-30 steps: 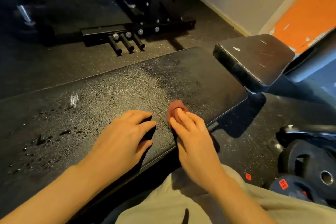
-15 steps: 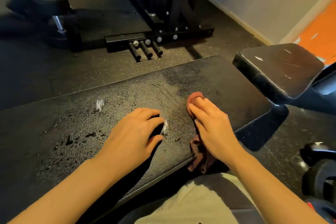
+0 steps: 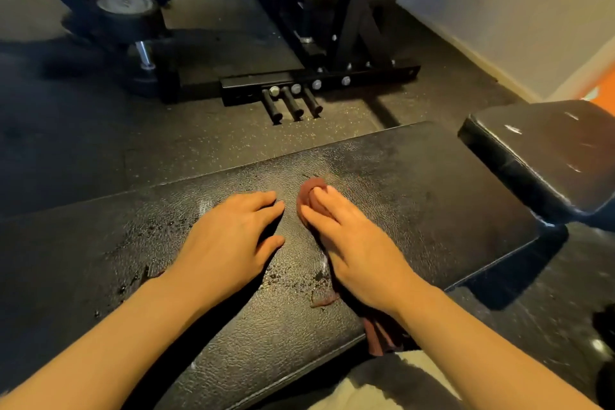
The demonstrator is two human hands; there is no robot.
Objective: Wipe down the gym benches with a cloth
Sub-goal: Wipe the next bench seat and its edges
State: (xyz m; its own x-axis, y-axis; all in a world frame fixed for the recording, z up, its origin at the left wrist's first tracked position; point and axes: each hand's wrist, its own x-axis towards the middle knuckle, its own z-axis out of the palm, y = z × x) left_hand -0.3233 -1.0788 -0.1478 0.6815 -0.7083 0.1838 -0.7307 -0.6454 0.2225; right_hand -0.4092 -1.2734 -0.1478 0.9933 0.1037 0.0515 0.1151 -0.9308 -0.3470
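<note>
While right hand (image 3: 362,250) presses cloth (image 3: 309,191) mid-bench (image 3: 432,196) | left hand (image 3: 229,240) flat, fingers relaxed

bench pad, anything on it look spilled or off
Yes. Droplets are scattered over the bench pad left of the left hand, not yet wiped. The cloth under the right hand trails off the near edge.

Bench pad (image 3: 416,206) is spanning mid-frame; left hand (image 3: 229,243) is lying on it at centre, right hand (image 3: 359,243) just right, resting on the cloth (image 3: 309,191). Second pad (image 3: 545,156) is sitting at right, rack base (image 3: 319,80) above centre.
</note>
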